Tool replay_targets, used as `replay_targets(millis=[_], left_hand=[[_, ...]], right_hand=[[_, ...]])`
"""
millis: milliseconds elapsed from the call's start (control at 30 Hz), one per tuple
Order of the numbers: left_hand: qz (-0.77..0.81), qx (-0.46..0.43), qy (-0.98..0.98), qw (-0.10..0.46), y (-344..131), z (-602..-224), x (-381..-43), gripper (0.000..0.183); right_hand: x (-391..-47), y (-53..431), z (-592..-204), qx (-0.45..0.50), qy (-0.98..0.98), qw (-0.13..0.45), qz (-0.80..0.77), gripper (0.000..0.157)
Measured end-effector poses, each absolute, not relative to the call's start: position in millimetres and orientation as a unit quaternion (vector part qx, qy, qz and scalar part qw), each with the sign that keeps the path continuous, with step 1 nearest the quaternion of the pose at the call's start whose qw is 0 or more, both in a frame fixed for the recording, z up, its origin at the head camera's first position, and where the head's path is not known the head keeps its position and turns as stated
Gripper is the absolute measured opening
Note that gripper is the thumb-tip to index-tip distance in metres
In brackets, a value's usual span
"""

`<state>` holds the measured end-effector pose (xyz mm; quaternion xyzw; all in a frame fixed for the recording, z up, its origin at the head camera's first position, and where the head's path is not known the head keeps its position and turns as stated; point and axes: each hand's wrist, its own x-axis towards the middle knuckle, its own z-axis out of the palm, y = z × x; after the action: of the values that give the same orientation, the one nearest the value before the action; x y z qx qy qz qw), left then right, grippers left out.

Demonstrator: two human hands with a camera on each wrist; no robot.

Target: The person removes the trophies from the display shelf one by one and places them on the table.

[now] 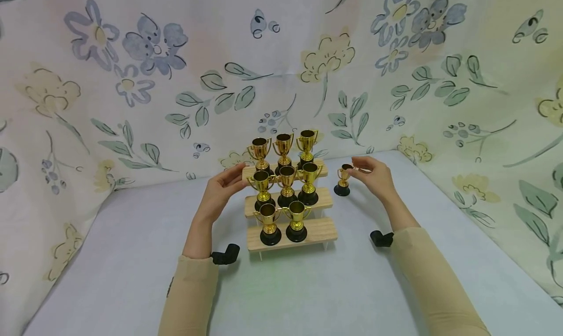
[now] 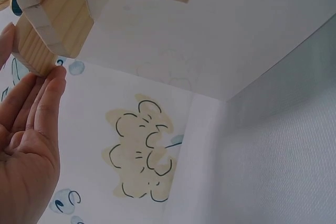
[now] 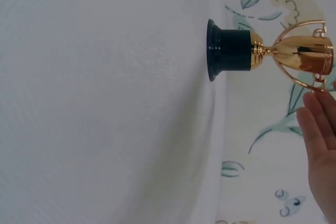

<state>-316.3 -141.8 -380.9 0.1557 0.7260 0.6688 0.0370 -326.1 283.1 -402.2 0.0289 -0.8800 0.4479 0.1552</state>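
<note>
A three-tier wooden display stand (image 1: 323,228) stands mid-table, with gold toy trophies on black bases on every tier. The front tier bears two, a left trophy (image 1: 270,223) and a middle trophy (image 1: 296,222); the tiers behind bear three each. My left hand (image 1: 223,189) pinches the left end of the top board (image 2: 32,45), thumb on one side, fingers on the other. To the right of the stand, my right hand (image 1: 374,177) pinches a single upright trophy (image 3: 236,50) by its cup and handle. Whether its base touches the table, I cannot tell.
A white cloth covers the table (image 1: 308,292). Flower-printed fabric (image 1: 281,43) hangs behind and at both sides. Black wrist mounts (image 1: 226,254) stick out from both sleeves. On the front tier, bare wood (image 1: 321,224) shows right of the middle trophy.
</note>
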Motion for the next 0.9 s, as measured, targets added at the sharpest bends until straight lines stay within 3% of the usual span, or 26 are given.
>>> replay_targets(millis=[400,900], left_hand=[[0.663,0.154,0.732,0.033,-140.8,-379.8,-316.3,0.061],[0.658,0.149,0.737,0.034,-141.2,-381.6,-318.8,0.063]], right_hand=[[-305.9,269.6,-372.1,0.088,-0.805,0.253,0.530,0.037],[-258.9,236.2,-342.5,0.231,-0.672,0.227,0.666,0.021]])
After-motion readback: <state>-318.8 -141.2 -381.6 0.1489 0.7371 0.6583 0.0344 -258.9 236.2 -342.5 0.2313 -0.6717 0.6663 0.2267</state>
